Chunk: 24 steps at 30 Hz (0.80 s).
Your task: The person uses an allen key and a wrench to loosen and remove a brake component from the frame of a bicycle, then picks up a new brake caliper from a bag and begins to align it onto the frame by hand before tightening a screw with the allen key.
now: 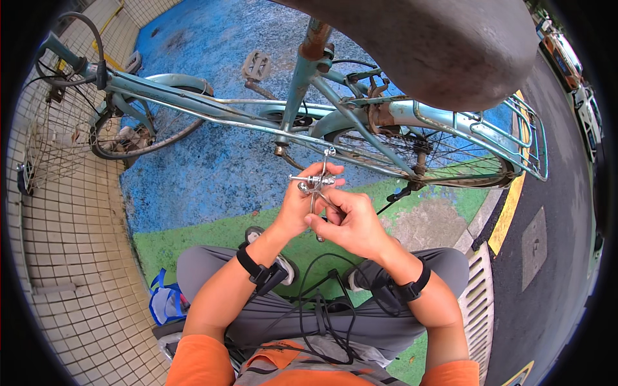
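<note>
Both my hands grip a silvery metal assembly [317, 181] of curved arms, bolts and nuts, resembling a brake caliper. My left hand [297, 206] has its fingers curled behind it, while my right hand [346, 222] pinches it from the right, thumb pointing left. A weathered pale teal bicycle [298, 87] stands crosswise just beyond them, with rust on its seat post and a worn dark saddle [435, 46] overhead at top right. The hands are below the frame's lower tubes; whether the metal piece touches the bicycle I cannot tell.
A tiled wall [64, 231] runs along the left. A blue and white bag [168, 297] lies by my left leg. Loose black cables [335, 302] hang over my lap. On the right are a drain grate [476, 302], a yellow-edged road [547, 212] and parked vehicles [586, 116].
</note>
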Each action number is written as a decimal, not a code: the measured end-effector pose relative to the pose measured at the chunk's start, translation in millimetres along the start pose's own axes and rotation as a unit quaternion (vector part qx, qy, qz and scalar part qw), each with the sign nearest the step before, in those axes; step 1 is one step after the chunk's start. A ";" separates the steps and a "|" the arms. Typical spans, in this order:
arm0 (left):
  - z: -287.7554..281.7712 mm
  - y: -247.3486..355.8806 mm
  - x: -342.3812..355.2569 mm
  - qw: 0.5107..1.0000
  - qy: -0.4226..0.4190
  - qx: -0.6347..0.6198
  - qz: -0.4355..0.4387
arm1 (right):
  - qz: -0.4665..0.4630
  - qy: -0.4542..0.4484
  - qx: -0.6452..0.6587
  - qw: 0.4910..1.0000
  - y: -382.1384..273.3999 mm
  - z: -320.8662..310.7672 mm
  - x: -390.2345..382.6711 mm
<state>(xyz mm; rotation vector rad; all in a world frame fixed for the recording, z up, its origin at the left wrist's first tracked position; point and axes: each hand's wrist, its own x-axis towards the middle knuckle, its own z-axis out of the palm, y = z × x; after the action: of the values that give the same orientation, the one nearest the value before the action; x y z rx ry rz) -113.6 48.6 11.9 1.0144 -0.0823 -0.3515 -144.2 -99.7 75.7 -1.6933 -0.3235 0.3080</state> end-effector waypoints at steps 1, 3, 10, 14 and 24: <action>0.5 2.1 0.0 1.000 0.001 0.018 0.002 | -0.016 0.008 -0.034 0.999 -2.4 0.6 -0.4; 5.1 9.6 -0.4 1.000 0.010 0.022 -0.014 | -0.032 0.018 -0.067 0.997 -3.5 1.6 -0.2; 5.3 5.5 -1.0 1.000 -0.009 0.027 -0.005 | -0.046 0.045 -0.076 0.995 -4.2 1.1 -1.2; 7.9 10.4 -0.9 0.998 -0.012 0.058 0.005 | -0.045 0.056 -0.074 0.995 -3.3 1.0 -0.9; 11.9 21.5 0.2 0.998 -0.047 0.020 -0.047 | -0.086 0.075 -0.109 0.987 -0.6 0.8 1.3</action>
<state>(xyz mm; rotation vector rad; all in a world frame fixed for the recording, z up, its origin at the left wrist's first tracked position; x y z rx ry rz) -110.8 49.1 36.3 1.0439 -0.1278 -0.4857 -143.4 -98.3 76.2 -1.8769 -0.4002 0.0163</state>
